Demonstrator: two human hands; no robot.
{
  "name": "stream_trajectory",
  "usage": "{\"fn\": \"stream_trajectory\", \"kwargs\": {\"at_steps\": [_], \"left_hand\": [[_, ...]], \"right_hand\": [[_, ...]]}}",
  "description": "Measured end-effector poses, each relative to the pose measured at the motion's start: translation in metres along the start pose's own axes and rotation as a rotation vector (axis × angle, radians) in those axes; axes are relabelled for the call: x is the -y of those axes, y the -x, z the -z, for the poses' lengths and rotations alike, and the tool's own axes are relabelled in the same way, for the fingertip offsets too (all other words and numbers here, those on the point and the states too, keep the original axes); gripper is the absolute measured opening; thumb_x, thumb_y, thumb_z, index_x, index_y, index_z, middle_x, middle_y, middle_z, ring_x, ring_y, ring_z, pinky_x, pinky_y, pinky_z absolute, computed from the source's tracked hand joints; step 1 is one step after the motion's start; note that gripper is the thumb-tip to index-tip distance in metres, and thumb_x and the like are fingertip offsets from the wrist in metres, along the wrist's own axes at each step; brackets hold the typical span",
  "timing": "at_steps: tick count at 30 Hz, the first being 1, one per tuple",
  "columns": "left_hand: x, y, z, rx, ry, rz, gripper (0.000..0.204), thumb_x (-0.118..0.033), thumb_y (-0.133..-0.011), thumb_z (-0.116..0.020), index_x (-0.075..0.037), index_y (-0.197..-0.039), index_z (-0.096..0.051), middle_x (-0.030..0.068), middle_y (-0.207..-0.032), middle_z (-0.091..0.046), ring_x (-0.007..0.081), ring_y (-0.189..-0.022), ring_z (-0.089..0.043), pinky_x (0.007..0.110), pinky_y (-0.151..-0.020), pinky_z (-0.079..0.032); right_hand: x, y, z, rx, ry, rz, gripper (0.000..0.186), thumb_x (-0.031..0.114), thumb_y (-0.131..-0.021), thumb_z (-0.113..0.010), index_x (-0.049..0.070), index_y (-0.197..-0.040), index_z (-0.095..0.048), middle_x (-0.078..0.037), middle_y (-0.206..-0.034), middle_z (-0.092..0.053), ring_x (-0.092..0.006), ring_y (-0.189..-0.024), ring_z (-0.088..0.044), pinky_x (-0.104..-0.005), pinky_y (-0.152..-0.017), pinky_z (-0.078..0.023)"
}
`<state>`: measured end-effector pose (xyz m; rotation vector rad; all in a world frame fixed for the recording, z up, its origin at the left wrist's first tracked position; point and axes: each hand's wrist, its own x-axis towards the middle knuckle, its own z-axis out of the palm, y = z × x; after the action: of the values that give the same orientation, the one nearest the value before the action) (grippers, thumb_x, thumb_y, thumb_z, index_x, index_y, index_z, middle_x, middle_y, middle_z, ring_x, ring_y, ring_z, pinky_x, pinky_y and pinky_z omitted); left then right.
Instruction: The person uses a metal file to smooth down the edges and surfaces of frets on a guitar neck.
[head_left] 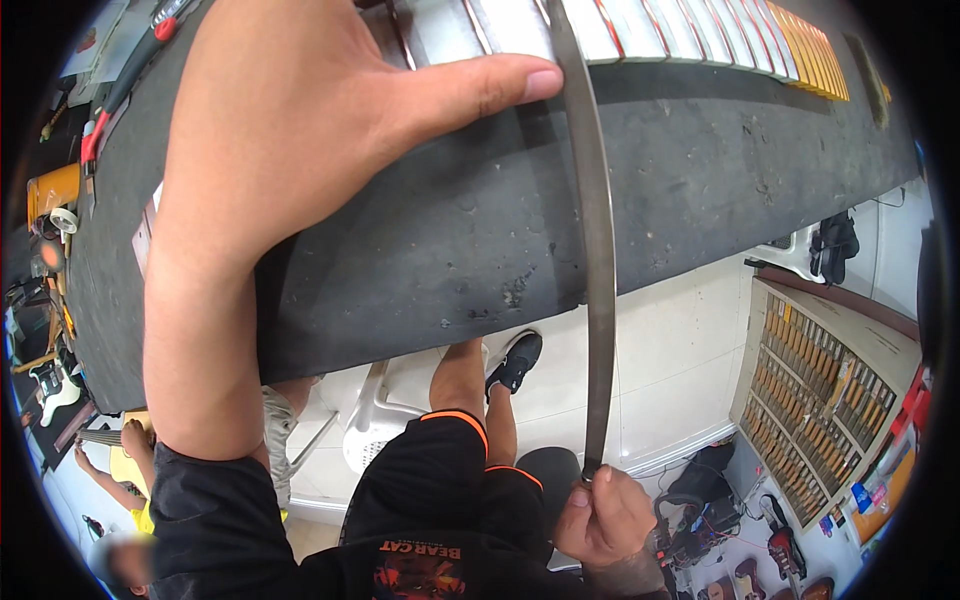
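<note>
A long, narrow flat metal file (600, 265) runs from the top of the view down toward me. My right hand (605, 515) pinches its near end between thumb and fingers. At the far end, the file lies across what looks like a guitar neck (640, 30), with whitish strips between reddish fret lines and yellow strips at its right end. My left hand (290, 110) reaches over that neck, its thumb stretched out with the tip against the file's left edge. The other left fingers are cut off by the top of the frame.
A dark, worn bench top (430, 240) carries the neck, and red-handled pliers (165, 28) lie at upper left. A rack (820, 390) of wooden-looking pieces stands right. Below are a white plastic chair (375, 430) and guitars (785, 550). Another person in yellow (130, 470) is at left.
</note>
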<state>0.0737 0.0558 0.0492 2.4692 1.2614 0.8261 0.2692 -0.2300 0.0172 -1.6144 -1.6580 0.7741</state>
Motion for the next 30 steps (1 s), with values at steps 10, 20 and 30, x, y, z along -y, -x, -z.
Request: {"fn": "stream_trajectory", "kwargs": {"at_steps": [10, 20, 30], "left_hand": [[-0.002, -0.004, 0.006, 0.060, 0.010, 0.078, 0.058, -0.031, -0.067, -0.091, 0.009, -0.104, -0.070, 0.0143, -0.085, -0.068, 0.0167, -0.069, -0.063, 0.027, -0.059, -0.047], [-0.012, -0.005, 0.006, 0.012, -0.090, 0.040, 0.059, -0.031, -0.066, -0.091, 0.009, -0.104, -0.070, 0.0136, -0.085, -0.068, 0.0164, -0.068, -0.062, 0.026, -0.058, -0.047], [0.001, 0.000, -0.004, -0.008, -0.023, -0.015, 0.057, -0.028, -0.067, -0.092, 0.008, -0.104, -0.069, 0.0127, -0.085, -0.069, 0.0149, -0.072, -0.064, 0.026, -0.062, -0.048]], "right_hand": [[0.023, -0.110, -0.010, -0.119, -0.016, 0.057, 0.053, -0.013, -0.071, -0.061, -0.006, -0.124, -0.063, -0.012, -0.066, -0.061, -0.0159, -0.048, -0.056, -0.0222, -0.051, -0.049], [0.013, -0.082, 0.004, -0.117, -0.089, -0.059, 0.046, -0.011, -0.076, -0.059, -0.007, -0.121, -0.063, -0.014, -0.066, -0.063, -0.0164, -0.051, -0.056, -0.0240, -0.052, -0.048], [-0.006, -0.001, 0.003, -0.065, -0.121, -0.012, 0.049, -0.004, -0.073, -0.062, -0.002, -0.122, -0.063, -0.014, -0.070, -0.064, -0.0218, -0.052, -0.059, -0.0289, -0.050, -0.050]]}}
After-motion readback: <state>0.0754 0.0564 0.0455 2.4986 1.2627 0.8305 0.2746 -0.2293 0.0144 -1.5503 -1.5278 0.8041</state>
